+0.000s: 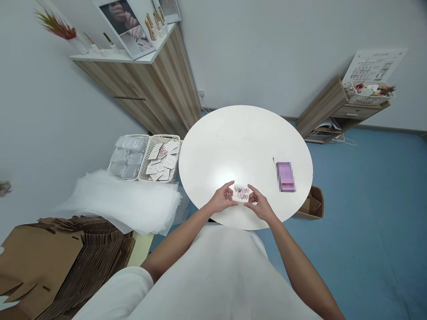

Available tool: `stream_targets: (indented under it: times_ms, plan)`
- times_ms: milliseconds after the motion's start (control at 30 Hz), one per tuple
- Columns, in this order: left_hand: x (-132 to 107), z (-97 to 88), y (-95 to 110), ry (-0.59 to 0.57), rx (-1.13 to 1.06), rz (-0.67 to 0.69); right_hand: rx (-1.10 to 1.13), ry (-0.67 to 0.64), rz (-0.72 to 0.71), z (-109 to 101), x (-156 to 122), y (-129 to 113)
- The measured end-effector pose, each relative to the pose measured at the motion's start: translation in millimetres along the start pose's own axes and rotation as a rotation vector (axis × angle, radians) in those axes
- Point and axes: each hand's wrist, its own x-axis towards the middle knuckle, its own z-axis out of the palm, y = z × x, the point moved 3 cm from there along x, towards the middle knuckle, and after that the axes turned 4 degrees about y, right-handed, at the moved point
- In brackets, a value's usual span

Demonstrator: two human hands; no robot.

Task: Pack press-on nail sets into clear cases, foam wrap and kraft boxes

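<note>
Over the near edge of a round white table (243, 138), both my hands hold one small white card (241, 193) with pinkish press-on nails on it. My left hand (223, 199) pinches the card's left edge with thumb and fingers. On the opposite edge, my right hand (259, 204) grips it the same way. A purple flat object (286, 177), blurred, lies on the table to the right of my hands.
Two white baskets stand at the left: one (162, 163) holds several small cards, the other (128, 156) holds clear bags. White foam sheets (126, 200) and flat cardboard boxes (63, 258) lie nearer. A small cardboard box (312, 205) sits on the blue floor.
</note>
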Motion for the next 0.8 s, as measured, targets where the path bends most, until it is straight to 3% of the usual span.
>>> stream_targets:
  times_ms: [233, 500, 633, 800]
  plan:
    - [0.1, -7.2, 3.6, -0.038, 0.230, 0.091, -0.121, -0.024, -0.028, -0.6, -0.6, -9.3]
    - [-4.1, -15.9, -0.6, -0.008, 0.382, 0.080, -0.215, -0.082, -0.067, 6.3, 11.6, -6.4]
    - [-15.4, -31.3, -17.4, 0.108, 0.421, 0.018, -0.265, -0.176, -0.101, 29.6, 28.0, -6.7]
    - [-31.5, -65.2, -41.4, 0.200, 0.487, -0.098, -0.354, -0.261, -0.112, 80.8, 52.7, -10.5]
